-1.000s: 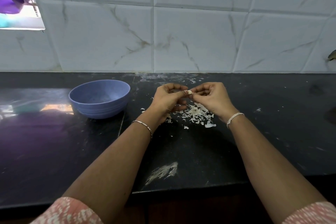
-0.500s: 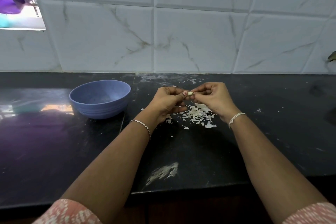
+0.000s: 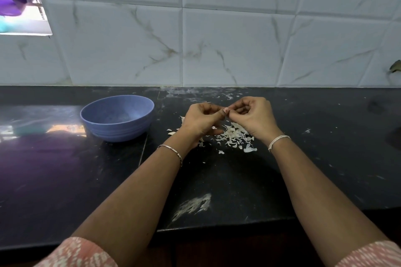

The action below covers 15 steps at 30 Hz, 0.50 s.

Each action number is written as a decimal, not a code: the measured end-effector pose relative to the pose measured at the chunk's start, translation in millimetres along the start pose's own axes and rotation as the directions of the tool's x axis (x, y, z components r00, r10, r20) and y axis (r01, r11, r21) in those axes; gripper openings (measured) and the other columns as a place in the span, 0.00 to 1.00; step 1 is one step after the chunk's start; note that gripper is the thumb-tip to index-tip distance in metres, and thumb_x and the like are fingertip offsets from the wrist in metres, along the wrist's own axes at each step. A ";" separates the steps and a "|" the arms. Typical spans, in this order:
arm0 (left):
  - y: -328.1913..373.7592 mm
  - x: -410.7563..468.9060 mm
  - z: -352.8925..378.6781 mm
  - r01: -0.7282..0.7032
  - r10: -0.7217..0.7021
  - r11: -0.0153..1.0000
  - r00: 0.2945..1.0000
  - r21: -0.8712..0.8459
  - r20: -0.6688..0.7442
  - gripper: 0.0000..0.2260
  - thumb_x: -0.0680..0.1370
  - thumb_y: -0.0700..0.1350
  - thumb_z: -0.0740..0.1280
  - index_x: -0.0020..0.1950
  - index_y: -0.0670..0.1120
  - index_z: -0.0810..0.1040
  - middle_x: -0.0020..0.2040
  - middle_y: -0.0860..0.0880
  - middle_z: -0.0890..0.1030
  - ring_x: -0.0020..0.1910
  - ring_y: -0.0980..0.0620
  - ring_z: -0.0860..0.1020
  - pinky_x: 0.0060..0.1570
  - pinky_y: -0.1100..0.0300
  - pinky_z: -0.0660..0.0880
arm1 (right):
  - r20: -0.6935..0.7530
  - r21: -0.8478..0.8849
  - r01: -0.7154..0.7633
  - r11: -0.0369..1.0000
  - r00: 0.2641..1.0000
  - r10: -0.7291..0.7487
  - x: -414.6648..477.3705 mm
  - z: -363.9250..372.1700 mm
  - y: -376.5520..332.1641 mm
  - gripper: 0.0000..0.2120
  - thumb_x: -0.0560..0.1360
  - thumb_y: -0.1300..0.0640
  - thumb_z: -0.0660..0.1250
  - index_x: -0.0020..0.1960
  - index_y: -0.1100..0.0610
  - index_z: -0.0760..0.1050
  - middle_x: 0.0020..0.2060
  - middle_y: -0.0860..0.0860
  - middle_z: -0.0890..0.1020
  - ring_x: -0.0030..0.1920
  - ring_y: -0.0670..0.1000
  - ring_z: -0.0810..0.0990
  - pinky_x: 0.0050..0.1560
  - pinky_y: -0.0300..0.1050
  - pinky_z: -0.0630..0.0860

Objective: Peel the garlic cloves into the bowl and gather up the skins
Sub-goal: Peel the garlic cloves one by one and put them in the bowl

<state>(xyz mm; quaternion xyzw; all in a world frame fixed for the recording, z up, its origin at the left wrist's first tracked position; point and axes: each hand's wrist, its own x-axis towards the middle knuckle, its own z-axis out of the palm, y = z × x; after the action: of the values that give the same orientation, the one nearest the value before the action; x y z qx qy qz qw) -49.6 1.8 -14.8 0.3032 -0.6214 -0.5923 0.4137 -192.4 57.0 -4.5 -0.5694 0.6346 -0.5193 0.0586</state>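
Above the middle of the dark table (image 3: 65, 169), your left hand (image 3: 201, 121) and right hand (image 3: 253, 117) meet fingertip to fingertip, raised clear of the surface. Both hands have their fingers curled in, and together they pinch one garlic clove (image 3: 226, 111) between thumbs and forefingers. Only a small pale, faintly pink end of it shows. The rest is hidden by your fingers, so how much skin is on it cannot be told.

At 6 o'clock from the clove, under your hands, lies a loose heap of garlic skins (image 3: 234, 136): thin, white, papery flakes, with a few stray bits scattered around it and more toward the wall at 12 o'clock.

At 9 o'clock from your hands stands a blue ribbed bowl (image 3: 121, 130), upright and well apart from the skins. What it holds is too blurred to make out.

A thin metal bracelet (image 3: 171, 154) circles your left wrist, and a white thread band (image 3: 278, 140) your right.
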 end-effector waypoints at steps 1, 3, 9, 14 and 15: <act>-0.7 0.7 0.1 -0.009 0.009 1.000 1.000 0.011 -0.008 0.06 0.76 0.43 0.72 0.49 0.41 0.81 0.39 0.47 0.80 0.32 0.55 0.77 0.30 0.62 0.79 | -0.004 -0.024 0.016 1.000 1.000 -0.016 0.1 0.3 -0.2 0.02 0.69 0.57 0.76 0.39 0.54 0.83 0.33 0.49 0.84 0.35 0.47 0.83 0.40 0.41 0.82; -1.9 2.4 1.2 -0.017 0.018 0.999 0.999 0.040 -0.026 0.06 0.77 0.43 0.71 0.48 0.40 0.81 0.39 0.46 0.79 0.33 0.54 0.77 0.30 0.61 0.79 | -0.007 -0.043 0.035 0.998 0.999 -0.035 0.2 0.5 -0.9 0.02 0.69 0.57 0.76 0.39 0.54 0.83 0.32 0.48 0.84 0.34 0.45 0.82 0.39 0.40 0.81; -2.1 4.6 2.0 -0.035 0.038 0.997 0.998 0.066 -0.044 0.09 0.79 0.43 0.68 0.50 0.37 0.80 0.41 0.43 0.79 0.31 0.53 0.77 0.29 0.60 0.78 | -0.010 0.060 -0.051 0.997 0.999 0.052 1.4 1.9 0.4 0.03 0.68 0.59 0.76 0.38 0.56 0.83 0.34 0.53 0.84 0.38 0.53 0.84 0.43 0.49 0.83; -2.2 1.9 0.6 -0.032 0.030 0.998 0.999 0.061 0.040 0.05 0.78 0.38 0.68 0.53 0.39 0.80 0.44 0.45 0.79 0.34 0.55 0.78 0.32 0.61 0.80 | 0.018 0.233 -0.179 0.956 0.984 0.179 0.8 -0.8 -1.3 0.02 0.70 0.66 0.72 0.41 0.61 0.81 0.36 0.58 0.84 0.35 0.51 0.83 0.41 0.47 0.81; -1.7 1.4 1.0 -0.026 0.024 0.999 0.999 0.038 0.038 0.06 0.79 0.38 0.68 0.54 0.38 0.80 0.44 0.44 0.79 0.33 0.55 0.78 0.32 0.61 0.80 | 0.011 0.235 -0.189 0.953 0.981 0.192 1.3 -1.4 -0.2 0.02 0.70 0.66 0.72 0.41 0.61 0.81 0.36 0.57 0.84 0.34 0.49 0.82 0.40 0.45 0.80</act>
<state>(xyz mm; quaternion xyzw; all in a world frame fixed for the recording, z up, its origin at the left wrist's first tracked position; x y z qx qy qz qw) -51.3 0.8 -16.2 0.2920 -0.6441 -0.5806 0.4035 -193.6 56.8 -3.0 -0.4912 0.6211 -0.5861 0.1715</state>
